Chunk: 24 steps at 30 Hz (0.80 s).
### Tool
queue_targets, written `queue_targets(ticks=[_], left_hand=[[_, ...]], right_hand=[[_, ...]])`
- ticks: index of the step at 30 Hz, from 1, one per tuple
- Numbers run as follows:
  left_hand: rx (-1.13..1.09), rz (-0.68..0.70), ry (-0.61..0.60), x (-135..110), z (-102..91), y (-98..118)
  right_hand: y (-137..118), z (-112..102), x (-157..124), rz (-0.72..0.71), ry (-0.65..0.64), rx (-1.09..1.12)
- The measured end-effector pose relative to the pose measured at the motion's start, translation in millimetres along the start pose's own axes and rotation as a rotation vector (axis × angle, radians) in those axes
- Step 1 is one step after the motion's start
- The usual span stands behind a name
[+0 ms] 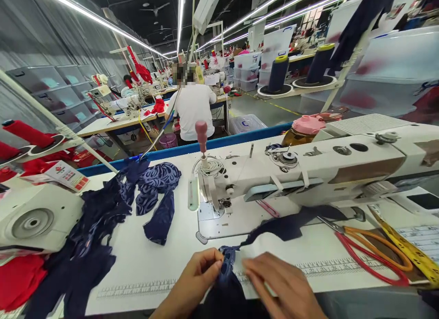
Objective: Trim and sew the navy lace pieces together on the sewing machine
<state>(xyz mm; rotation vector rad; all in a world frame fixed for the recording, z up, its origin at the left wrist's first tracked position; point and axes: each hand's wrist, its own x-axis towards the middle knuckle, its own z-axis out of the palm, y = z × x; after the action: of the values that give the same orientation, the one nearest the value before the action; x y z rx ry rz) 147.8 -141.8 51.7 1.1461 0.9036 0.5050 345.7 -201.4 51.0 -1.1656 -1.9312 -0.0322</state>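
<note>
Head view, and we have a broad white sewing table (187, 255) before us, a long cream-white sewing machine (329, 168) lying across its right half. Over on the left, we see a straggling heap of navy cloth pieces (99, 209); far right, metal scissors with red and orange handles (340, 229). Now our right hand (286, 282), blurred, just beside the work: we cannot tell whether it grips anything. Our left hand (197, 275) pinches, thumb against forefinger, the edge of a dark navy cloth piece with a shinier top (227, 284), at the table's near side.
</note>
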Motion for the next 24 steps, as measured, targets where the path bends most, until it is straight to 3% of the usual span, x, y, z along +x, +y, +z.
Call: queue_targets(ticks=[3, 6, 10, 14, 18, 21, 24], left_hand=[[-0.141, -0.105, -0.035, -8, -5.6, -4], [-0.36, -0.246, -0.086, -14, -1.8, -10], [-0.357, -0.267, -0.16, -21, -4.2, -13], [-0.383, -0.224, -0.163, -28, -25.6, -8], [-0.269, -0.165, -0.202, -32, -51.4, 3], [-0.126, -0.213, -0.302, -33, -70.8, 22], [0.088, -0.222, -0.275, -31, -89.6, 53]], right_hand=[[41, -6, -1, 0.063, -0.019, -0.126], [71, 5, -4, -0.006, -0.178, -0.24], [89, 11, -13, -0.087, -0.362, -0.177], [93, 1, -27, -0.077, -0.429, -0.105], [88, -8, -31, -0.104, -0.407, 0.021], [91, -23, -19, -0.084, -0.345, 0.116], [111, -50, -9, -0.14, -0.257, -0.051]])
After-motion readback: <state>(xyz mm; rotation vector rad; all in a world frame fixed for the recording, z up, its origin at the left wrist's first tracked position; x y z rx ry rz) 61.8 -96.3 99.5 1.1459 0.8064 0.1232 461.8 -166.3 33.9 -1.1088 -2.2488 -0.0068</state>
